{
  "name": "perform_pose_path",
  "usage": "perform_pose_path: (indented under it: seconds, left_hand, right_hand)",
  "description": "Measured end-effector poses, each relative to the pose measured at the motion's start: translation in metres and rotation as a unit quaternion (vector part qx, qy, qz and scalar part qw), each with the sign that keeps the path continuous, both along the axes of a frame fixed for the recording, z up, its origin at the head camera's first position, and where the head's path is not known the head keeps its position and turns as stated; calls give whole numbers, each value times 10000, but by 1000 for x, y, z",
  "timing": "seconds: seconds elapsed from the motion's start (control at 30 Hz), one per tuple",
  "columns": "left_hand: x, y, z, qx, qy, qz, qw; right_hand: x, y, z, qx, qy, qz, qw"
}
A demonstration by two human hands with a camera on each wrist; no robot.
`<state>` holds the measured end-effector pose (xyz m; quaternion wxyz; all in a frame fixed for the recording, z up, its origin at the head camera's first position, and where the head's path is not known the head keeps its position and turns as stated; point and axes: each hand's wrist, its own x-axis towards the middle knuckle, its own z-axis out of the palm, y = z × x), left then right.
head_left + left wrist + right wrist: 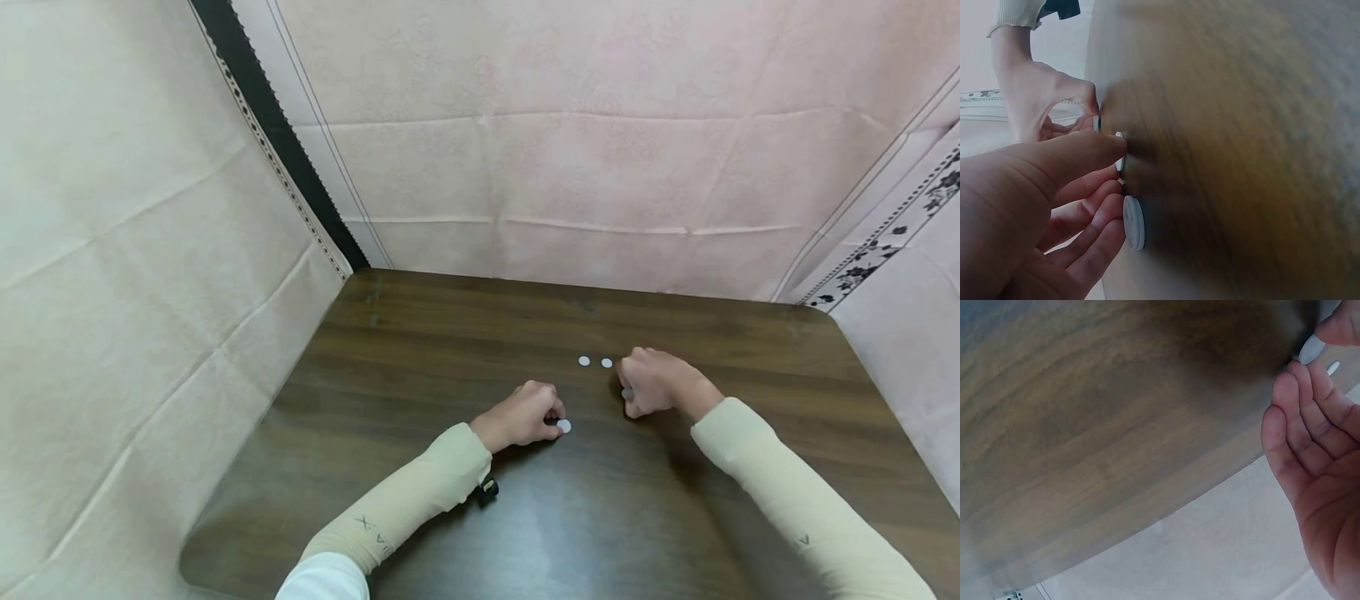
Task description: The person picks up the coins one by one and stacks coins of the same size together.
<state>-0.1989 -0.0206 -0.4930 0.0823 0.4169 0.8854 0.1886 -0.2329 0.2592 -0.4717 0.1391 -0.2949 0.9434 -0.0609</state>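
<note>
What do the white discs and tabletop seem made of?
White discs: probably plastic, smooth and fairly matte, judging by their plain colour and thin, rounded edges. Tabletop: wood or wood-look laminate, softly glossy, judging by streaky brown grain and pale sheen.

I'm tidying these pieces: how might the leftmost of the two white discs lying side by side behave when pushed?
The white disc lies flat, so it would probably slide rather than roll or tip. It looks small, so likely light. The table has a smooth-looking sheen, so it may skid easily.
</note>
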Motion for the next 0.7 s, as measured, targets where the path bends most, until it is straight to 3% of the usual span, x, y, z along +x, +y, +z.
perform_pose_path:
  seconds: [0.37,0.7]
  left_hand:
    - [0,1,1,6,-55,19,10000]
    - [-3,1,-3,49,-65,47,10000]
  right_hand:
    - [10,-3,1,-459,204,-12,9987]
    - [14,-11,2,-714,574,237,9955]
